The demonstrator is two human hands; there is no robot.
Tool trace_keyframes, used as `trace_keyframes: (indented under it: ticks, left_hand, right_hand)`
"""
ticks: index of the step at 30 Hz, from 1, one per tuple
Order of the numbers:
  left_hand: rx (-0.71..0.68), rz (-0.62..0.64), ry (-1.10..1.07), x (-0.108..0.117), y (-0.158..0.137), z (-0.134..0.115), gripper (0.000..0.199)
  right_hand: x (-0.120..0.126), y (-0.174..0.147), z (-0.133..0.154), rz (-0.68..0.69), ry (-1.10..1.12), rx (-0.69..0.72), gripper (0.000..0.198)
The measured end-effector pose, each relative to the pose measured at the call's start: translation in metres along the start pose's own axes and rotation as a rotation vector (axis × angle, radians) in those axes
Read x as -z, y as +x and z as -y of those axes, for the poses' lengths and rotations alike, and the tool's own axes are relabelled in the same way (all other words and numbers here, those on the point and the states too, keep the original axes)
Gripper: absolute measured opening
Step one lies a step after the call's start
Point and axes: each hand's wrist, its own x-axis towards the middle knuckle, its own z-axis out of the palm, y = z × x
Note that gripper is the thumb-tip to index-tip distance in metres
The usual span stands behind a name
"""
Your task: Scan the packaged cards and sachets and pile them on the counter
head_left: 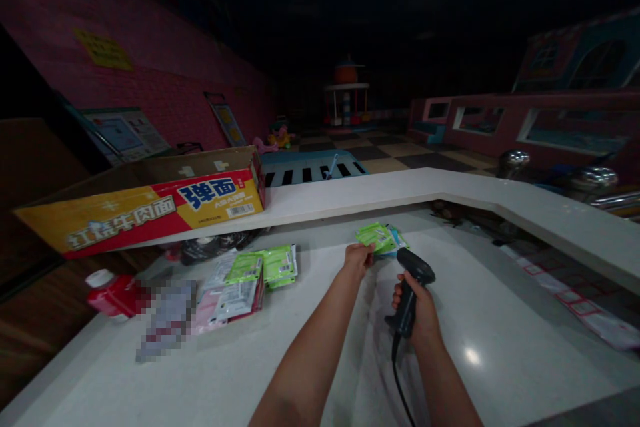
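Note:
My right hand (421, 312) is wrapped round the handle of a black barcode scanner (416, 267), whose cord runs down toward me. The scanner's head points to the upper left, close to a small pile of packets. My left hand (358, 259) has its fingers closed at the lower left edge of a green packet (374, 235) in that pile. A blue packet (399, 239) shows partly from under the green one. Farther left on the counter lie more green packets (278, 264), beside and on top of a stack of white and pink packets (235, 298).
A red bottle (116, 295) with a white cap stands at the left, near a blurred-out item (169, 320). A red and yellow cardboard box (165, 200) rests on the raised white ledge (350, 190). White sheets with red boxes (575, 300) lie at the right.

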Motion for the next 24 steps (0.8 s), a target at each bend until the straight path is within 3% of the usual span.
trace_keyframes:
  ticks: [5,8,13,17,24]
  left_hand:
    - [0.005,0.017,-0.157,0.042,-0.017,-0.003,0.014]
    - [-0.164,0.023,-0.177,0.085,-0.030,0.009,0.011]
    - [-0.428,-0.099,0.075,0.137,-0.045,0.037,0.015]
    - [-0.436,-0.165,0.077,0.145,-0.046,0.047,0.017]
    - [-0.455,-0.184,0.096,0.144,-0.040,0.052,0.016]
  right_hand:
    - [-0.001,-0.001,-0.003,-0.014,0.020,-0.048,0.044]
    - [-0.004,-0.003,-0.007,0.038,-0.044,-0.061,0.045]
    - [-0.013,-0.009,-0.017,0.167,-0.200,-0.078,0.049]
    - [-0.021,-0.017,-0.020,0.271,-0.353,-0.086,0.042]
    - [-0.031,-0.045,-0.013,0.299,-0.650,-0.012,0.035]
